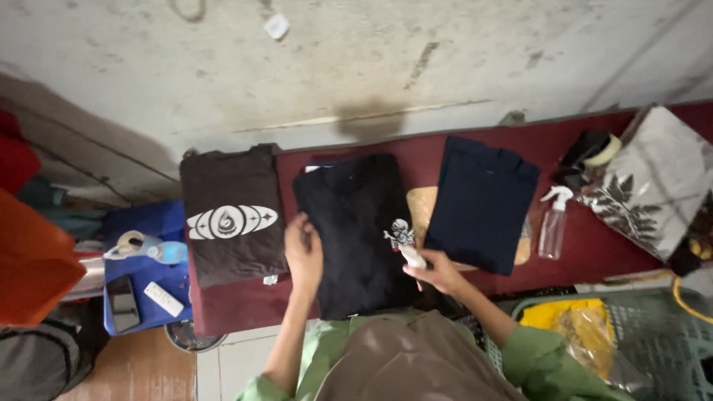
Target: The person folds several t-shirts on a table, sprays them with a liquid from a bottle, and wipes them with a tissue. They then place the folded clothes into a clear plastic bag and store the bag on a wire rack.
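Here the left hand [304,252] lies flat and open on the folded black t-shirt [356,230]. At its three o'clock the right hand [438,273] grips a small white object [413,257] at the shirt's edge; a brown t-shirt [232,215] lies at nine o'clock.

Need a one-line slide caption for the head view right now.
Left hand flat on a folded black T-shirt, right hand holding a small white object at its edge, brown and navy shirts alongside.
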